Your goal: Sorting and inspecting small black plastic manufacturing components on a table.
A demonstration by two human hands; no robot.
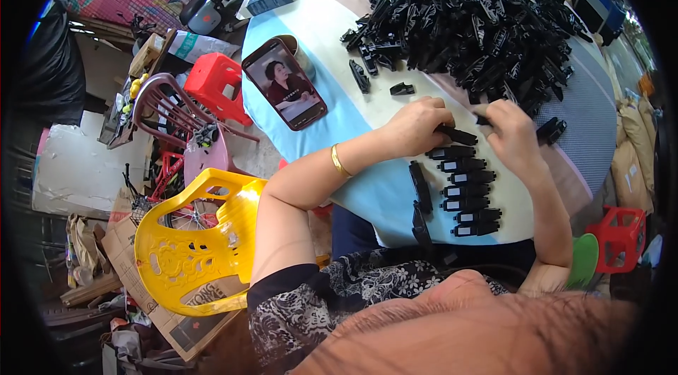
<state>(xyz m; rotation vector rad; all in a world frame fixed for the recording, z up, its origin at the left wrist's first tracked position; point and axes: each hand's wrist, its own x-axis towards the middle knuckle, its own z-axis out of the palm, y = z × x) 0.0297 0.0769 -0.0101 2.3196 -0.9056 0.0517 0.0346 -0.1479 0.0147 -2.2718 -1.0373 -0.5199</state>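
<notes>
Bare forearms, one gold bangle, dark flower-print top.

Worn on the left wrist: a thin gold bangle (340,161), plain and smooth, sitting snug just behind the left hand (415,128). No ring, watch or band visible on the right hand (514,136) or its wrist. Both forearms uncovered from wrist to above the elbow. Short sleeve (296,308) on the left upper arm, black cloth scattered with small white and grey blossoms, edged with a plain black hem. Same flowered fabric spread across the chest at the lower middle of the view. Right sleeve hidden at the lower edge.
</notes>
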